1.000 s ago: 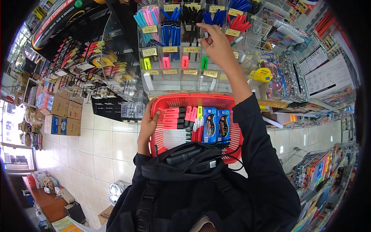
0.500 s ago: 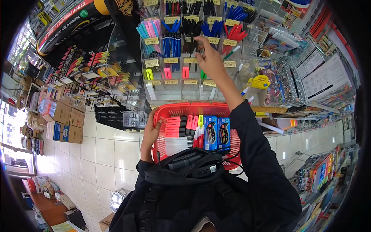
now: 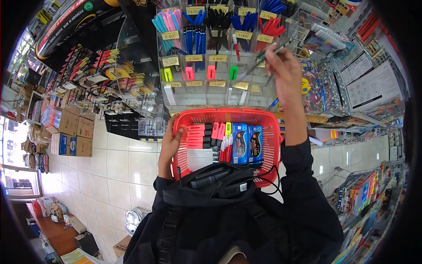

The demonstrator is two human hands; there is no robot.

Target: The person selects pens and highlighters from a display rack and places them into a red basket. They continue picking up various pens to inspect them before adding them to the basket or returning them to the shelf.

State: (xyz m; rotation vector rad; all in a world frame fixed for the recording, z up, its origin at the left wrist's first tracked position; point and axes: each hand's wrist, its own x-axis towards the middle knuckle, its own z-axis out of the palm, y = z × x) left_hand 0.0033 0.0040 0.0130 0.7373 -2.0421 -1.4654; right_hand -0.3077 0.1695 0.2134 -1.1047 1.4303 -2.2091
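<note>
My left hand grips the left rim of a red plastic basket, with the thumb over the edge. In the basket lie pink highlighters, a yellow one, white-and-red markers, and two blue boxes. My right hand is raised at the display rack, fingers curled round a green marker at the right-hand compartments; motion blurs the fingertips. A red-and-white marker stands in the compartment to the left. Below it sit a green highlighter and pink ones.
The clear pen rack with price labels stands directly ahead. Hanging goods fill a black stand at left, with cardboard boxes beyond. More shelves line the right side. A black bag hangs across my front over the basket's near edge.
My right hand has moved right, from the middle compartments to the green marker. The red-and-white marker it was covering now shows. My left hand stays on the basket rim.
</note>
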